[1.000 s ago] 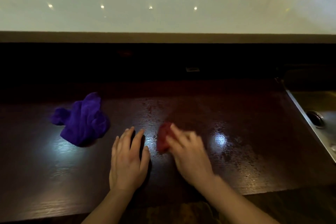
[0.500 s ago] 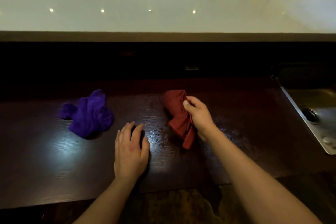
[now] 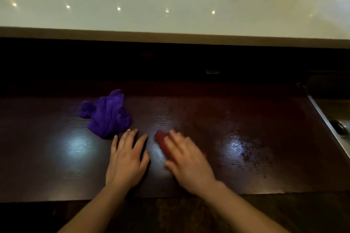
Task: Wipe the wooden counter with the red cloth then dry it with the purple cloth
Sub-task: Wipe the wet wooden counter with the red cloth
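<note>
The dark wooden counter fills the lower half of the head view, with wet streaks and glare on its right part. My right hand presses flat on the red cloth, which shows only at my fingertips; the hand is blurred by motion. My left hand rests palm down on the wood just left of it, fingers spread, holding nothing. The purple cloth lies crumpled on the counter behind and left of my left hand, untouched.
A metal sink with a drain is set into the counter at the right edge. A raised white ledge runs along the back above a dark recess. Chairs and table legs stand beyond it.
My right hand has pulled the red cloth from the far middle of the counter back toward me and left, next to my left hand. The left hand stayed put.
</note>
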Available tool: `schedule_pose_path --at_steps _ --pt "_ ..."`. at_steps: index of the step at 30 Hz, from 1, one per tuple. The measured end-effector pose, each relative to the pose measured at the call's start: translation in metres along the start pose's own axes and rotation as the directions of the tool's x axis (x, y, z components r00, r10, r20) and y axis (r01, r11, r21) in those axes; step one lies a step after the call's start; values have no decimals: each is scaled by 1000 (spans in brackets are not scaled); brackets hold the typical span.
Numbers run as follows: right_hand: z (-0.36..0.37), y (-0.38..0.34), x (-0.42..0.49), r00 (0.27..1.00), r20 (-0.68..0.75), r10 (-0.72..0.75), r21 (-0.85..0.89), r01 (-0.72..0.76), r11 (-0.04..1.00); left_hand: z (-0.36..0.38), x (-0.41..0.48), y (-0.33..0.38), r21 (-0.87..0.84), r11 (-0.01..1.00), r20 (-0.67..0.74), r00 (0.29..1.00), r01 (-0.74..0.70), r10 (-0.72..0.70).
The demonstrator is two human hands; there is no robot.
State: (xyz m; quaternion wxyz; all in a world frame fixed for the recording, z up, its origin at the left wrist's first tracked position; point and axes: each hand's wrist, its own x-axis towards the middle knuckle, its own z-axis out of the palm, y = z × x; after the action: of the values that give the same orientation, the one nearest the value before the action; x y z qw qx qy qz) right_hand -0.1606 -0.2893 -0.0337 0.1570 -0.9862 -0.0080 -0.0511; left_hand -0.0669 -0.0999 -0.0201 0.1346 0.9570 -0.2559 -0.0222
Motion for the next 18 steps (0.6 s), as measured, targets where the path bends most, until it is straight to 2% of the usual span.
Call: schedule_pose_path --at_steps 2,4,6,8,10,12,15,18 --pt "5 -6 6 978 45 -204 7 204 979 -2 0 -1 -16 1000 -11 1000 -11 11" --pt "-1 19 44 981 -1 -192 -16 192 981 -2 -1 -3 -35 999 -29 999 -19 18" --pt "-13 52 88 999 -47 27 -20 -28 999 -1 -1 -3 -49 999 -47 999 -19 17" --pt "-25 81 128 960 -73 269 6 -269 963 -1 0 -2 -53 998 -46 999 -23 20" --pt "-27 79 154 931 -101 352 34 -350 936 -2 0 -2 -59 998 -51 999 -16 13" --pt "-23 55 157 952 -100 290 22 -289 957 -3 0 -1 -85 996 -56 998 -15 11" --pt "-9 13 107 1000 -24 9 36 -9 999 -2 0 -1 -107 994 -62 998 -21 15" --pt "-5 -1 27 978 96 -187 51 183 982 0 -1 -3 -117 992 -66 997 -44 36"
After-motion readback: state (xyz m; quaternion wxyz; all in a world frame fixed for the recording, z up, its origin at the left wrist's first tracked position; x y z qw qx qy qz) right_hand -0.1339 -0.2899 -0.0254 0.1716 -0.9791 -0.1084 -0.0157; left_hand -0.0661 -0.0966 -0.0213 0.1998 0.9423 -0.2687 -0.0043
